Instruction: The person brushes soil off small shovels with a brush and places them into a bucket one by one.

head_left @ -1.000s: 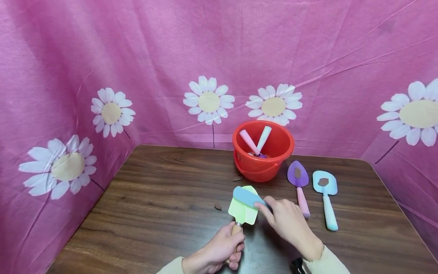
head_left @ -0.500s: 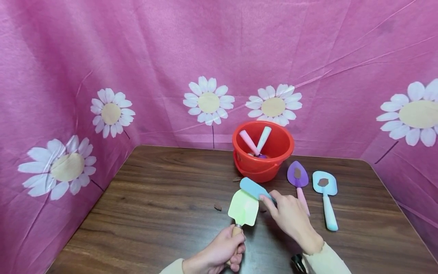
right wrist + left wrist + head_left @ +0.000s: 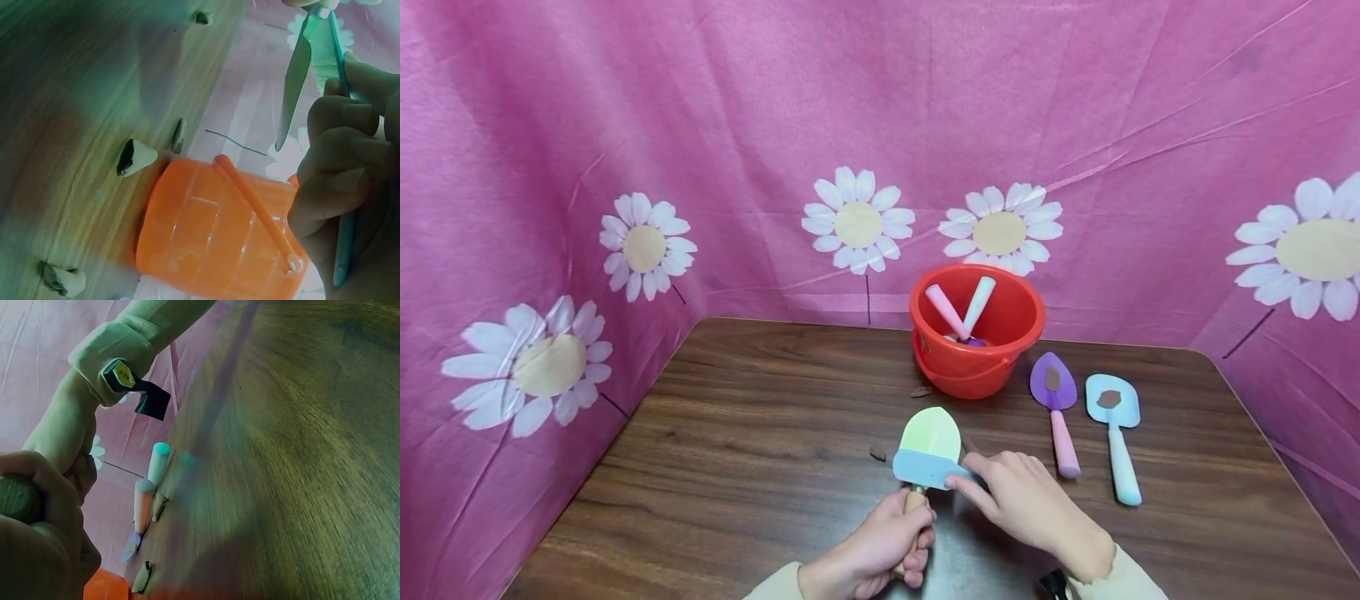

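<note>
In the head view my left hand (image 3: 887,542) grips the wooden handle (image 3: 914,502) of a hand trowel with a light green blade (image 3: 932,429). My right hand (image 3: 1030,504) holds a light-blue brush (image 3: 925,468), laid across the base of that blade. Pale bristles (image 3: 325,59) show in the right wrist view, facing the trowel (image 3: 295,90). Fingers of my right hand (image 3: 350,144) curl round the brush, whose handle (image 3: 345,250) sticks out below them. The left wrist view has the round handle end (image 3: 17,499) inside my left hand (image 3: 47,519).
A red bucket (image 3: 970,358) behind the trowel holds tools with pink and pale handles. A purple trowel (image 3: 1052,379) and a light-blue shovel (image 3: 1112,400) lie at right, each with a brown patch. Several brown flakes (image 3: 877,453) are scattered on the wooden table (image 3: 760,433).
The brush has gone from the blade's middle up to its tip, then back down to its base near the handle. My left hand and the trowel have hardly moved.
</note>
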Available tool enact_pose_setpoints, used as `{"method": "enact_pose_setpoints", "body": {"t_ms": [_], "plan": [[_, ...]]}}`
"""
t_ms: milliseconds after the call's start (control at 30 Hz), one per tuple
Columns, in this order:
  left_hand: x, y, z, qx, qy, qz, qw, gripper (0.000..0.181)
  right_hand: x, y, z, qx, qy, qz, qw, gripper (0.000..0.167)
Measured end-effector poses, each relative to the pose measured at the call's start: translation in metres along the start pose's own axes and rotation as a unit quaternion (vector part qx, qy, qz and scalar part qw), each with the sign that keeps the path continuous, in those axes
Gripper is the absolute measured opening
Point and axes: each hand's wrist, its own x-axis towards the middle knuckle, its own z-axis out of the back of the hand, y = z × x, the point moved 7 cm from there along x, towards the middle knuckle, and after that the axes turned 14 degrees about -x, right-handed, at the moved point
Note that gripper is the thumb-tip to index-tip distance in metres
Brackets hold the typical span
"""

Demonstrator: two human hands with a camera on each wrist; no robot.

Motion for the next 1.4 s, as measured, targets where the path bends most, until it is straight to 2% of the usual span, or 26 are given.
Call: {"method": "enact_pose_setpoints", "body": {"t_ms": [167, 300, 433, 633, 733, 833, 1033, 1167, 1400], "plan": [[-0.001, 0.000, 0.000, 0.002, 0.007, 0.001, 1.0000, 0.010, 0.001, -0.004, -0.001, 0.017, 0.004, -0.002, 0.9998, 0.028], [-0.001, 0.000, -0.001, 0.002, 0.016, 0.002, 0.9999, 0.011, 0.004, -0.014, -0.003, 0.013, 0.006, -0.018, 0.9997, 0.028], [-0.002, 0.002, -0.001, 0.000, 0.020, 0.008, 0.9998, 0.014, 0.008, -0.030, -0.007, -0.021, -0.006, -0.052, 0.9984, 0.029], [-0.004, 0.004, -0.003, -0.007, 0.042, 0.026, 0.9988, 0.015, 0.010, -0.058, -0.009, -0.078, -0.038, -0.117, 0.9893, 0.031], [-0.003, 0.003, -0.006, -0.014, 0.060, 0.025, 0.9978, 0.013, 0.008, -0.069, -0.013, -0.087, -0.025, -0.143, 0.9856, 0.029], [-0.001, 0.000, -0.006, -0.019, 0.063, 0.018, 0.9977, 0.012, 0.003, -0.076, -0.017, -0.089, -0.005, -0.161, 0.9830, 0.029], [-0.001, -0.003, -0.004, -0.020, 0.053, 0.015, 0.9983, 0.012, 0.000, -0.075, -0.018, -0.085, -0.007, -0.161, 0.9833, 0.032], [-0.001, -0.007, -0.002, -0.009, 0.037, -0.002, 0.9993, 0.012, -0.001, -0.074, -0.016, -0.081, -0.007, -0.168, 0.9824, 0.032], [0.002, -0.015, 0.008, 0.017, -0.003, -0.033, 0.9993, 0.028, -0.003, -0.078, -0.010, -0.067, -0.009, -0.184, 0.9806, 0.032]]}}
